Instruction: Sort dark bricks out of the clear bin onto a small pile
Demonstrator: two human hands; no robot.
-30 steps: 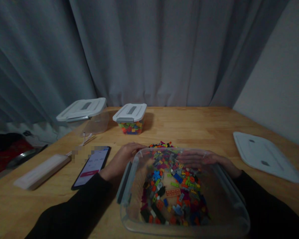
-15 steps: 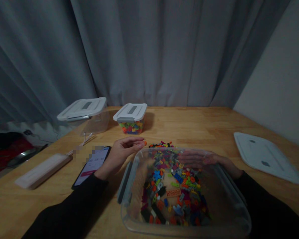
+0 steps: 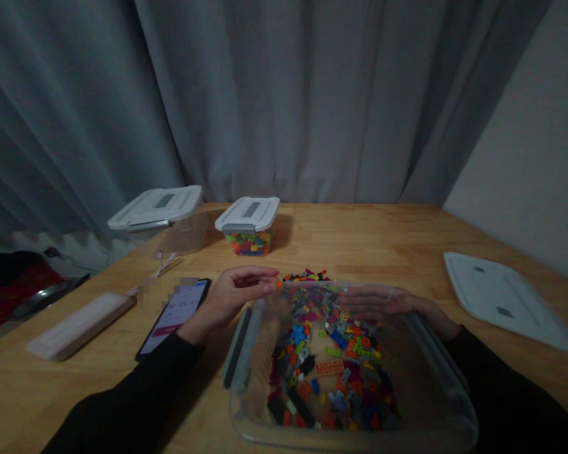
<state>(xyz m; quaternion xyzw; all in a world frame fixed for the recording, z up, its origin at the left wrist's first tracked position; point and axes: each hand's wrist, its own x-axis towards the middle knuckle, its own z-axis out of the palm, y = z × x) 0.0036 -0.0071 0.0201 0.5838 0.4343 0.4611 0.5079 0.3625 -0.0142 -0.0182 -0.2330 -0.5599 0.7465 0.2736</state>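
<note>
A clear plastic bin [image 3: 435, 435] sits in front of me, with grey latches at its sides. Many small colourful building bricks [image 3: 338, 340] show within its outline, among them an orange plate brick [image 3: 330, 367]. At the bin's far left corner is my left hand [image 3: 239, 290], thumb and forefinger apart. A small orange brick [image 3: 279, 285] is just off those fingertips; whether it still touches them is hard to see. My right hand [image 3: 378, 301] lies flat at the far right part of the bin, its fingers stretched leftward and partly blurred by the plastic.
More loose bricks [image 3: 307, 275] lie beyond the bin. Behind stand a small lidded box of bricks [image 3: 248, 243] and a larger clear lidded box [image 3: 184, 233]. A phone [image 3: 175, 315] and a white power strip [image 3: 82, 325] are on the left, a white lid [image 3: 506, 299] on the right.
The left thumb and forefinger have parted from a pinch, and the orange brick has shifted slightly down and right. The right hand and bin stay put.
</note>
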